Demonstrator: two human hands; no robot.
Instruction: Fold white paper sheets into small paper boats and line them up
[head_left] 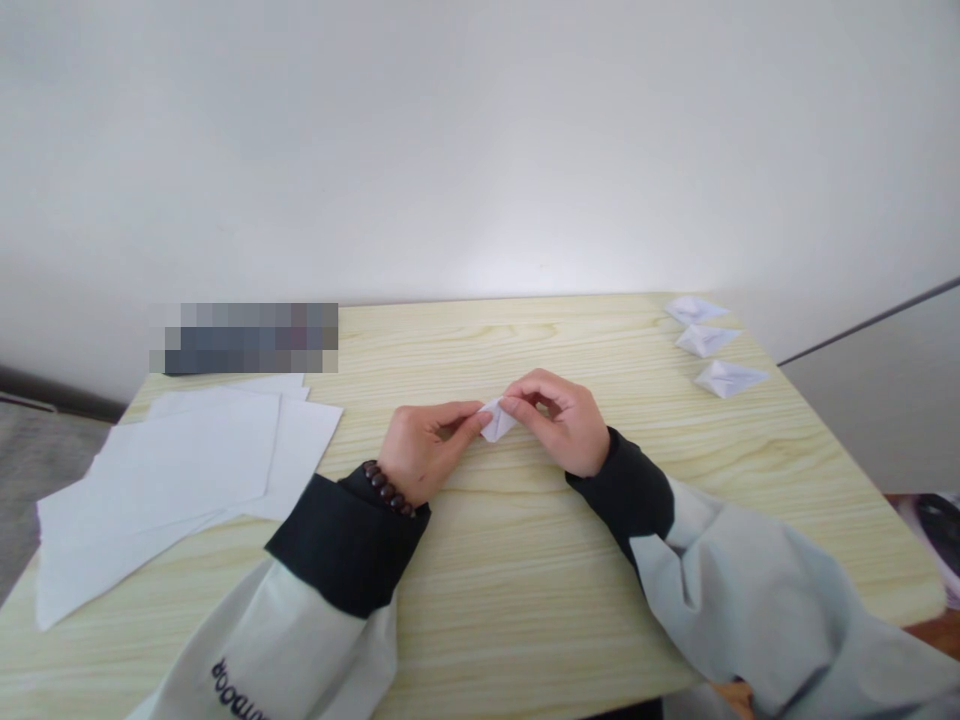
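wood-grain table [480,600]: small folded paper [496,424] at frame ctr

pale wall [480,150] fills the upper half of frame, table below. folded paper is white, approx mid-frame, btwn both hands; can't tell if it touches the tabletop. left hand [424,450]: thumb + forefinger tips clamped on paper's left side. right hand [562,420]: thumb + forefinger pinched on its upper right, other fingers curled in. dark bead bracelet [388,488] on left wrist. sleeves [772,590] pale grey w/ black cuffs [349,545]; dark lettering [238,692] on left one, lower left of frame. loose white sheets [165,460], overlapping, at left of frame. pixelated item [251,340] just above them, details n/a. three folded paper pcs [730,379], pointed, in a row one behind another, upper right of frame nr table's far right corner.
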